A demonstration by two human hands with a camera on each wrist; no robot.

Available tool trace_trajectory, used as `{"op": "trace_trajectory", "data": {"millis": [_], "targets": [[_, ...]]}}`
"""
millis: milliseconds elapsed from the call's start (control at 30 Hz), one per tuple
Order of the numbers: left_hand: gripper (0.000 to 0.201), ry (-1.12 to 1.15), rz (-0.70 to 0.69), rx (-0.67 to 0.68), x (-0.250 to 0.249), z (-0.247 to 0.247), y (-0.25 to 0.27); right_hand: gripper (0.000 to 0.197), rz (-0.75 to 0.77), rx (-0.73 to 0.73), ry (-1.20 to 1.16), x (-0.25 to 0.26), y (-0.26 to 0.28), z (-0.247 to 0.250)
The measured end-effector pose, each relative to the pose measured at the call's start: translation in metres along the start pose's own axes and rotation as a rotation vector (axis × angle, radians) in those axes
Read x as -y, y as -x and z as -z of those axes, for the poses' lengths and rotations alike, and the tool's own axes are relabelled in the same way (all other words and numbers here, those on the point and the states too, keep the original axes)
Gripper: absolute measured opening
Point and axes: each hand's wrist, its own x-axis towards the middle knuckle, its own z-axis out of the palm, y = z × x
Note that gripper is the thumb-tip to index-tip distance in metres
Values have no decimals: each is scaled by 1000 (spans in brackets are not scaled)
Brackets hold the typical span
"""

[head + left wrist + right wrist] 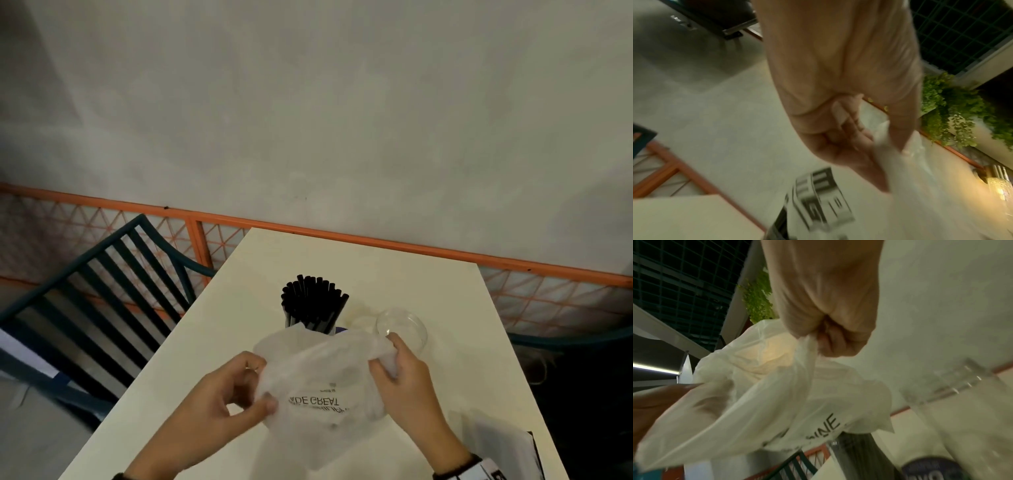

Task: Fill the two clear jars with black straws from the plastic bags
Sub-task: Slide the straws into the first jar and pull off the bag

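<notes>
Plastic bag (322, 383) between both hands' fingers (385, 363)

Straws (313, 301) behind bag (322, 387), perhaps in jar.

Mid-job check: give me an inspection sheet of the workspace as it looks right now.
Surface: white table, faint stain near the jars.
Job's things: one jar packed with black straws; empty clear jar beside it; translucent printed plastic bag held above the table.
Clutter: white sheets at the right edge.
Hands: left hand and right hand each pinch the bag.
Cables: nothing seen.
Surroundings: dark slatted chair, orange railing, plain wall.
</notes>
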Motion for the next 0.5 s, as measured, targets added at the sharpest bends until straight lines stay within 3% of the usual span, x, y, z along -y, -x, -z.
{"op": "trace_trajectory", "data": {"millis": [67,100,167,233,267,333,400,500], "targets": [[11,10,58,-193,9,-11,5,30,-93,-15,-42,-19,5,-3],[16,10,92,-282,14,-15,7,23,-148,53,-98,-26,7,-4],[17,18,176,-395,21,-25,11,4,-264,363,-224,-34,16,-4],[10,38,262,-435,26,-37,15,24,-328,662,-317,-46,25,-2],[9,66,293,-431,27,-42,18,32,-332,735,-345,-50,29,-2],[8,174,344,-359,26,-49,22,27,-336,714,-386,-56,33,1],[14,305,367,-219,21,-51,27,10,-382,544,-399,-60,33,0],[17,293,329,-117,20,-51,29,7,-399,374,-372,-62,32,-2]]}}
